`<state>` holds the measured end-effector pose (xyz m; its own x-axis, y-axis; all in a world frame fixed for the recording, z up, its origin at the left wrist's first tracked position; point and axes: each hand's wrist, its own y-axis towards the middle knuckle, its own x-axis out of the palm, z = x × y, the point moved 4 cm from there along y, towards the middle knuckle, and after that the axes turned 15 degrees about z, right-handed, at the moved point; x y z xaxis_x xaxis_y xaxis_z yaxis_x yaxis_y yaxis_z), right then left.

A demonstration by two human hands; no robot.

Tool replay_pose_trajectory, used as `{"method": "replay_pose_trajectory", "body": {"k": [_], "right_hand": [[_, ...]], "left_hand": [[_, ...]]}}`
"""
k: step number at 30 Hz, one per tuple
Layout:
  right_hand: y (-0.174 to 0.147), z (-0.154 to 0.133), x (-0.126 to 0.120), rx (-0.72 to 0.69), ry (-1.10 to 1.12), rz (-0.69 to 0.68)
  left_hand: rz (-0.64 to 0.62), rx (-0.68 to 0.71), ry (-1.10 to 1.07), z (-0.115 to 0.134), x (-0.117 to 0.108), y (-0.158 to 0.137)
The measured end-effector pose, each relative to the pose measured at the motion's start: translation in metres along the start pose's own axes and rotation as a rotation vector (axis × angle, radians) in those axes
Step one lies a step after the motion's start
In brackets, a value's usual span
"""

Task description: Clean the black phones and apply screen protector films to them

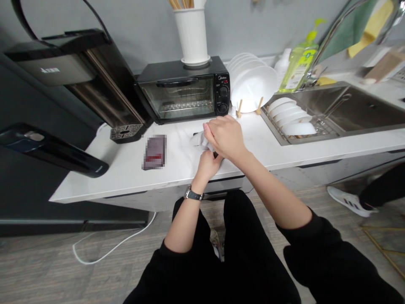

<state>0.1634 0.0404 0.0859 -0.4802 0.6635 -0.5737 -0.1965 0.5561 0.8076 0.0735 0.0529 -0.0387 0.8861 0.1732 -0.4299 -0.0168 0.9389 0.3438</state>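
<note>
My right hand (227,137) is closed in a fist over a crumpled whitish cloth (200,140), part of which sticks out to the left. Just below it, my left hand (208,165), with a dark-strapped watch (193,194) on the wrist, is closed too. A small dark piece (216,155) shows between the two hands; its kind is hidden by the fingers. Both hands are together above the front part of the white countertop (177,169). A blurred-out flat, dark rectangular thing (155,152) lies on the counter to their left.
A black toaster oven (186,97) with a white utensil holder (192,36) on top stands behind my hands. Racked plates (253,86), a green soap bottle (299,63) and a sink (354,112) are rightward. Left are a tall dispenser (104,84) and another person's shoe (349,202) at far right.
</note>
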Motion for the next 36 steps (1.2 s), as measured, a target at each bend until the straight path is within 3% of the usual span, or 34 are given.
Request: {"method": "replay_pose_trajectory", "body": {"k": [7,10,12,17,20,23,28,30,32,36], "right_hand": [[-0.007,0.050,0.007,0.428,0.126,0.061],[-0.012,0.062,0.011,0.521,0.209,0.061],[-0.012,0.057,0.008,0.472,0.185,0.082],[-0.010,0.020,-0.003,0.066,0.063,0.087],[-0.014,0.012,-0.005,-0.035,0.039,0.074],[-0.010,0.018,-0.004,-0.009,0.049,0.044],[0.011,0.048,0.010,0.356,-0.022,-0.061],[0.016,0.055,0.013,0.422,-0.035,-0.075],[0.015,0.052,0.010,0.390,-0.047,-0.052],[0.004,0.026,-0.001,0.186,-0.035,-0.017]], "left_hand": [[0.006,0.042,-0.029,0.006,-0.002,-0.003],[-0.001,0.039,-0.037,0.007,-0.002,-0.004],[-0.001,0.045,-0.045,0.006,-0.001,-0.004],[0.005,0.012,0.036,-0.002,0.001,-0.001],[0.012,-0.004,0.083,-0.003,0.000,0.000],[0.012,0.019,0.074,0.000,-0.002,-0.002],[0.019,0.033,-0.012,0.006,-0.003,-0.004],[0.026,0.027,-0.035,0.006,-0.003,-0.003],[0.026,0.027,-0.043,0.005,-0.002,-0.002],[0.006,0.022,-0.017,0.000,-0.001,-0.002]]}}
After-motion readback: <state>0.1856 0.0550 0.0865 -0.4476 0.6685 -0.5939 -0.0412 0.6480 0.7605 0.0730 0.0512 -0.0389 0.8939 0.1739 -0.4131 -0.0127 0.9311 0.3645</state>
